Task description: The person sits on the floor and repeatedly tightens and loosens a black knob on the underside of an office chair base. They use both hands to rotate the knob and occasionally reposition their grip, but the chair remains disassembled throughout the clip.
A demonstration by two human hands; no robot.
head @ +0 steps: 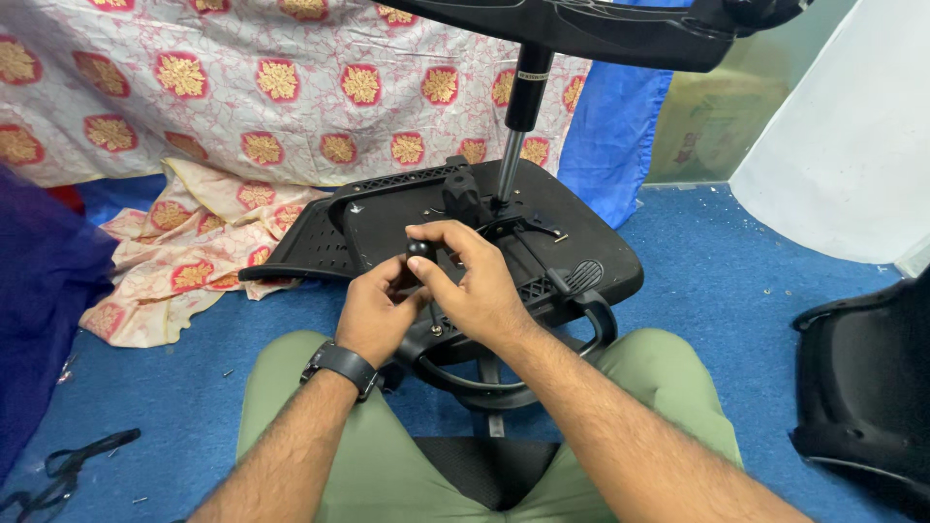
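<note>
An upturned black office chair seat (387,218) lies on the blue carpet in front of my knees, its gas cylinder (518,121) pointing up toward the star base (601,24) at the top. My right hand (475,281) pinches a small round black knob (418,249) over the seat's underside. My left hand (373,310), with a black watch on the wrist, is curled just below and touches the same knob's stem. A curved black armrest loop (591,324) sits under my right wrist.
Patterned pink and white cloth (252,97) covers the back and spills onto the floor at left. Blue fabric (610,126) hangs behind the seat. A black chair shell (862,387) stands at right, a white panel (852,136) at upper right, and black straps (68,470) at lower left.
</note>
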